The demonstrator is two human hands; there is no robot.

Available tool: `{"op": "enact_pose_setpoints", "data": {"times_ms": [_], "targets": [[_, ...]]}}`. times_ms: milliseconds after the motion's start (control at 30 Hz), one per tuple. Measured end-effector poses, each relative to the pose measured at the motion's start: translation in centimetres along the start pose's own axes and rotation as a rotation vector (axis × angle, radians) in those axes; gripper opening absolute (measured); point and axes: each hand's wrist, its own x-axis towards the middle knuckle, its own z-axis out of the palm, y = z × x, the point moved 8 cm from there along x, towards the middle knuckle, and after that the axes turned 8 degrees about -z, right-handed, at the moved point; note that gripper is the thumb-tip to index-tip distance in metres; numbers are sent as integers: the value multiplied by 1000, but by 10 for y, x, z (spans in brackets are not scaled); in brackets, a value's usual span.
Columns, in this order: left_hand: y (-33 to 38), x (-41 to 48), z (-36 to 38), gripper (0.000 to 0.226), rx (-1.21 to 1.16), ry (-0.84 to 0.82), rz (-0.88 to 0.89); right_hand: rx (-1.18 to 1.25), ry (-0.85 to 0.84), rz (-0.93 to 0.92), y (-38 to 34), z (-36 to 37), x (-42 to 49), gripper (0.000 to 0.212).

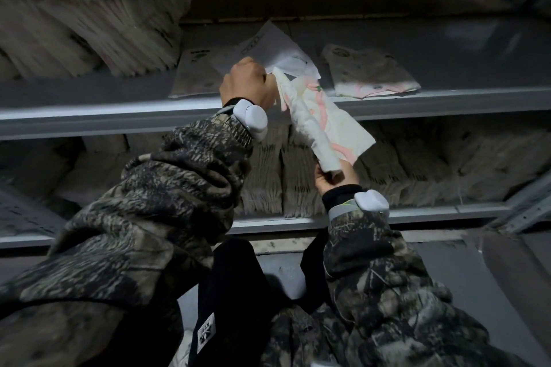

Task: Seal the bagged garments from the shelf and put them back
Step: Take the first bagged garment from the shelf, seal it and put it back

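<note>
A bagged garment (322, 122), white with pink and green print, hangs tilted in front of the grey shelf edge (119, 112). My left hand (249, 83) grips its upper end, where the bag's clear flap (277, 48) sticks up over the shelf. My right hand (335, 174) pinches its lower end. Two more bagged garments lie flat on the shelf: one (193, 74) partly behind my left hand, one (369, 73) to the right.
Dense stacks of bagged garments (89, 18) fill the shelf's left side and the shelf above. More stacks (417, 164) stand on the lower shelf behind the held bag. A metal upright (524, 211) runs at the right. My dark trousers (232, 292) are below.
</note>
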Motion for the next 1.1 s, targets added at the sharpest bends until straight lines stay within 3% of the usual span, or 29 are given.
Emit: {"op": "enact_pose_setpoints", "data": {"times_ms": [67,167,233,333,567,733,833,933,1000,1100], "targets": [[1,2,-4,33,22,22,-15,-234,70,-20,-3,-7,10,16],[6,2,-6,31,36,34,11,-515,175,-158,-10,-9,2,40],[13,-2,-5,31,71,36,72,-323,117,-121,-6,-4,2,46],[21,-5,3,31,133,11,161,-461,219,-156,-13,-6,-5,72],[28,-20,28,27,137,-131,300,-504,271,-194,-22,-9,-2,78],[23,-18,31,27,101,-139,236,-552,274,-247,-26,-5,1,62],[15,-9,26,22,68,-118,142,-489,174,-471,-30,7,5,10],[14,-6,22,21,53,-100,96,-471,62,-538,-30,16,8,33],[16,-6,21,21,58,-89,97,-347,-3,-500,-28,19,12,29],[18,-3,18,20,50,-85,86,-437,-35,-575,-33,27,3,19]]}}
